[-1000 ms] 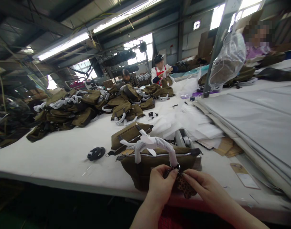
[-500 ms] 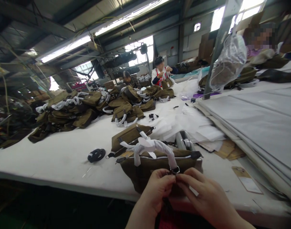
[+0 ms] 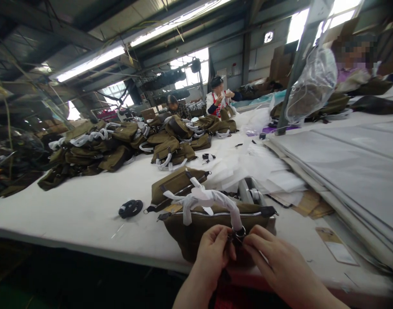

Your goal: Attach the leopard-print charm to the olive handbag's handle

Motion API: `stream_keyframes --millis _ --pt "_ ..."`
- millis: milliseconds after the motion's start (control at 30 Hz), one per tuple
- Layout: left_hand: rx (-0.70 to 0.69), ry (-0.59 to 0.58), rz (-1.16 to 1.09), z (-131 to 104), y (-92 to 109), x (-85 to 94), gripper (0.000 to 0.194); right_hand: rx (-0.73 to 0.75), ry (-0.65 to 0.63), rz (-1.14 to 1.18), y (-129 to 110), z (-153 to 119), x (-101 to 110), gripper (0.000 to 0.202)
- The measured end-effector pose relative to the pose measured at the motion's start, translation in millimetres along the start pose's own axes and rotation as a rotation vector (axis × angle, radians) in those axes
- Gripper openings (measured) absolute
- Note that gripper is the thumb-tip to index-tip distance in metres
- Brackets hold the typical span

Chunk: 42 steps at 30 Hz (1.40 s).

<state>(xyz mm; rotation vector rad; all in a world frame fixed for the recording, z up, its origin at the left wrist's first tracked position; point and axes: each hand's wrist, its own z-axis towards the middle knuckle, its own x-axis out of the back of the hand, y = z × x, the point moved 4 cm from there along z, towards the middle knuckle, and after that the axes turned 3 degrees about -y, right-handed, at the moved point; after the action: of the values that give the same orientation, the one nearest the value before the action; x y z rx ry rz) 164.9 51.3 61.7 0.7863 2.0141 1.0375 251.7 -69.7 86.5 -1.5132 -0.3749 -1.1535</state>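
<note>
An olive handbag [image 3: 196, 231] stands upright at the table's front edge, its silver zipper [image 3: 230, 213] along the top. Its handle [image 3: 227, 199] is wrapped in white paper and ends at a metal ring [image 3: 239, 232]. Just left of that ring, my left hand [image 3: 214, 249] is closed in a pinch on a small dark piece I cannot make out. My right hand [image 3: 273, 253] pinches at the ring's right side; what lies between its fingertips is too small to name. A second olive bag [image 3: 173, 186] lies behind the first.
Wrapped-handle bags are piled [image 3: 119, 146] farther back on the white table [image 3: 71, 206]. A coiled black strap [image 3: 131, 209] lies to the left, a tape dispenser [image 3: 249, 191] behind the bag. White sheets [image 3: 351, 159] are stacked at right, by a post [image 3: 294, 81]. Co-workers [image 3: 219, 101] sit beyond.
My hands have moved slightly apart at the ring, which shows more fully now. The view has shifted a little, and the bag has hardly moved.
</note>
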Motion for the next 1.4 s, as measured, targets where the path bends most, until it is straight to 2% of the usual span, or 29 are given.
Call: stream_keyframes --millis 200,300,467,567,600,667,767,833,900,967,1033,1200,1300,1400 --pt "-0.052 -0.061 -0.039 9.8 -20.0 -4.8 0.053 -0.051 0.024 -0.115 -3.1 2.7 -7.6 0.027" --pt "-0.118 0.01 0.055 10.1 -23.8 -4.0 0.044 -0.088 0.09 -0.18 -2.3 -1.2 -14.2 0.025" --pt "-0.307 0.186 0.419 -11.3 -2.1 -1.9 0.018 -0.035 0.213 -0.14 1.9 -8.8 -18.3 0.019" --pt "-0.538 0.318 0.46 -29.4 16.0 -1.1 0.017 0.01 0.346 -0.077 2.4 -11.2 -8.1 0.016" --pt "-0.573 0.345 0.422 -32.4 19.2 -0.4 0.019 0.021 0.382 -0.083 1.6 -11.2 -4.3 0.018" --pt "-0.502 0.338 0.22 -30.1 18.6 1.9 0.024 0.043 0.366 -0.145 -2.0 -8.6 -0.4 0.019" --pt "-0.285 0.264 -0.139 -16.4 10.5 2.8 0.036 0.069 0.209 -0.291 -8.5 -0.9 -3.8 0.019" --pt "-0.246 0.252 -0.197 -8.9 8.1 4.0 0.041 0.054 0.138 -0.384 -9.5 3.6 -7.6 0.018" --pt "-0.262 0.254 -0.124 -5.2 6.6 6.8 0.037 0.034 0.121 -0.419 -7.0 6.8 -10.0 0.017" --pt "-0.269 0.262 0.018 -5.9 4.1 10.6 0.027 0.021 0.124 -0.353 -1.9 9.2 -11.0 0.018" --pt "-0.267 0.279 0.218 -10.5 2.5 14.3 0.02 0.014 0.121 -0.203 4.2 11.1 -11.2 0.02" --pt "-0.336 0.217 0.629 -23.5 9.7 10.6 0.027 0.002 0.111 0.153 9.3 12.7 -7.0 0.02" --pt "-0.372 0.127 0.655 -22.1 9.9 2.0 0.03 0.023 0.08 0.232 3.4 9.4 -1.4 0.023" --pt "-0.333 0.041 0.486 -16.0 0.0 -6.4 0.029 0.013 0.055 0.259 -1.1 6.4 6.6 0.031"
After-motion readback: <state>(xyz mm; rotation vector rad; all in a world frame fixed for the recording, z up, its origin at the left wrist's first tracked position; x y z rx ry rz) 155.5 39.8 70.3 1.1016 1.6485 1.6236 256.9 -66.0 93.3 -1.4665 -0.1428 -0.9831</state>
